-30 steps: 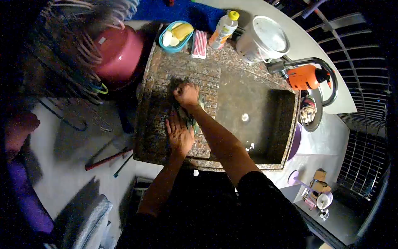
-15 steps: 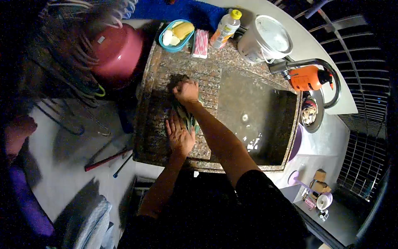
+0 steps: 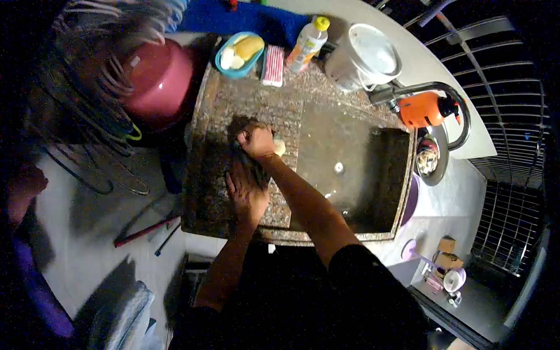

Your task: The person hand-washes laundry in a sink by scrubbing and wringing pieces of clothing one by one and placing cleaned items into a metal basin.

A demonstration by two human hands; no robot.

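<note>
My right hand (image 3: 256, 140) is closed in a fist around a dark, wet cloth (image 3: 258, 170) on the ribbed washboard (image 3: 227, 99) of a speckled stone sink. Closer to my body, my left hand (image 3: 248, 197) lies flat with its fingers stretched out, pressing on the lower part of the same cloth. Both hands hide much of the cloth. Beside my right wrist shows a pale, rounded patch (image 3: 279, 147); whether it is soap or part of the cloth I cannot tell. Murky water (image 3: 338, 140) stands in the basin to the right.
Along the back rim stand a blue soap dish (image 3: 236, 73), a pink-striped brush or block (image 3: 273, 65), a yellow-capped bottle (image 3: 307, 44) and a white bucket (image 3: 361, 58). An orange spray bottle (image 3: 420, 109) sits by the tap (image 3: 461, 96). Hangers (image 3: 111, 87) and a red tub (image 3: 157, 87) are at left.
My right hand remains clenched and has shifted slightly on the washboard, and the pale patch now shows beside its wrist. My left hand stays flat. The whole view has shifted a little.
</note>
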